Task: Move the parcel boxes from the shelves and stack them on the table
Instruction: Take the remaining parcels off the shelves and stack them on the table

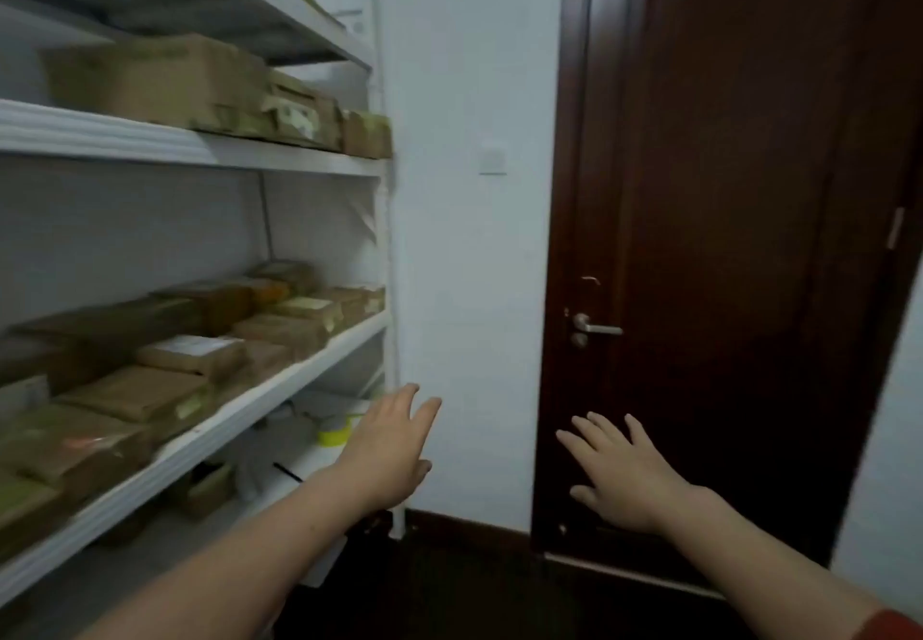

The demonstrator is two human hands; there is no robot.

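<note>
A white shelf unit (279, 362) fills the left side. Several brown parcel boxes (190, 355) lie on its middle shelf, and a few larger boxes (155, 80) sit on the shelf above. My left hand (392, 449) is held out with straight fingers beside the shelf's right end, holding nothing and touching no box. My right hand (617, 477) is also spread flat and empty, raised in front of the door. No table is in view.
A dark wooden door (739, 220) with a metal handle (597, 329) stands shut on the right. A white wall with a light switch (493, 159) lies between shelf and door. The lowest shelf holds a yellow tape roll (333, 435) and a small box (205, 489).
</note>
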